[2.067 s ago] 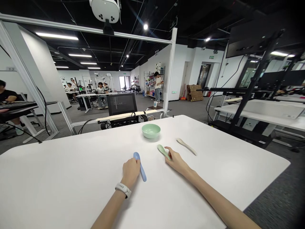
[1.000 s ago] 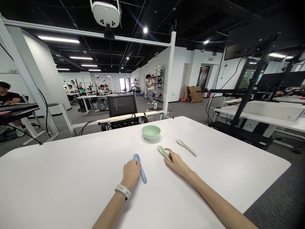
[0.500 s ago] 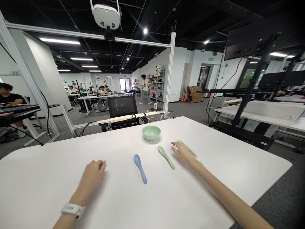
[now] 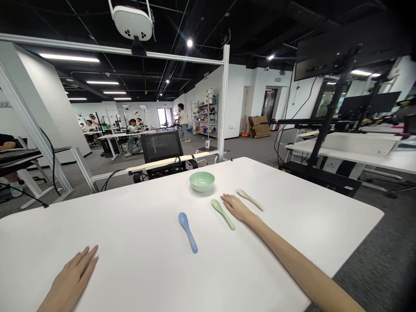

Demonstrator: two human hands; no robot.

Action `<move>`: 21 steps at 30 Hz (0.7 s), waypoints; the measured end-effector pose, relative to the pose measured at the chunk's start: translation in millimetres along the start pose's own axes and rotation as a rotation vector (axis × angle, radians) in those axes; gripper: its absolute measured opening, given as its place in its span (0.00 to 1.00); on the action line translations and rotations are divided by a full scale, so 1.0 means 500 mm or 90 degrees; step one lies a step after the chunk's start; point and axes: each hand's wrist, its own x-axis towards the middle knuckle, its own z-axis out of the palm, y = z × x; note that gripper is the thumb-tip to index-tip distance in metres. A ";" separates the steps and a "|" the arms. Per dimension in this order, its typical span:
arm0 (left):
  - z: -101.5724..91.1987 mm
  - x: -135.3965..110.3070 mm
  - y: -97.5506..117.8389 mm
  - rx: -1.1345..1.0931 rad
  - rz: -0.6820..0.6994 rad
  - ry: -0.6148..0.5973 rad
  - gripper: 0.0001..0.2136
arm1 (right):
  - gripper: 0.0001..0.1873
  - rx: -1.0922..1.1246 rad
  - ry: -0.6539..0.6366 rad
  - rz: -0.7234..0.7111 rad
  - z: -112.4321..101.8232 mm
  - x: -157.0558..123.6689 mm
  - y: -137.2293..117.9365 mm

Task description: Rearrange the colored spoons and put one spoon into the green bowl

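On the white table (image 4: 130, 242) stands a light green bowl (image 4: 202, 182), toward the back. In front of it lie a blue spoon (image 4: 188, 232) and a green spoon (image 4: 223, 215), with a cream spoon (image 4: 250, 199) farther right. My right hand (image 4: 238, 208) is low over the table between the green and cream spoons, fingers stretched out and nothing held. Down at the lower left, my left hand (image 4: 73, 275) lies flat with its fingers extended, well apart from the blue spoon.
A metal frame (image 4: 225, 104) with a black-backed chair (image 4: 162, 149) stands beyond the table's far edge. To the right are a black monitor stand (image 4: 328, 115) and another white desk (image 4: 354, 149). Several people are in the room behind.
My left hand has pulled back toward the lower left and its curled fingers have straightened. My right hand has shifted a little left, uncovering the cream spoon. The view has turned slightly right.
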 end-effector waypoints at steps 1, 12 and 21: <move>0.005 0.000 0.000 -0.007 0.001 -0.012 0.30 | 0.22 0.009 0.004 0.002 0.002 -0.001 0.002; 0.063 0.007 -0.053 -0.037 0.043 0.052 0.35 | 0.26 -0.018 -0.013 0.001 0.016 0.001 0.025; 0.065 0.007 -0.056 -0.041 0.040 0.044 0.33 | 0.25 -0.022 -0.007 0.024 -0.019 0.000 0.011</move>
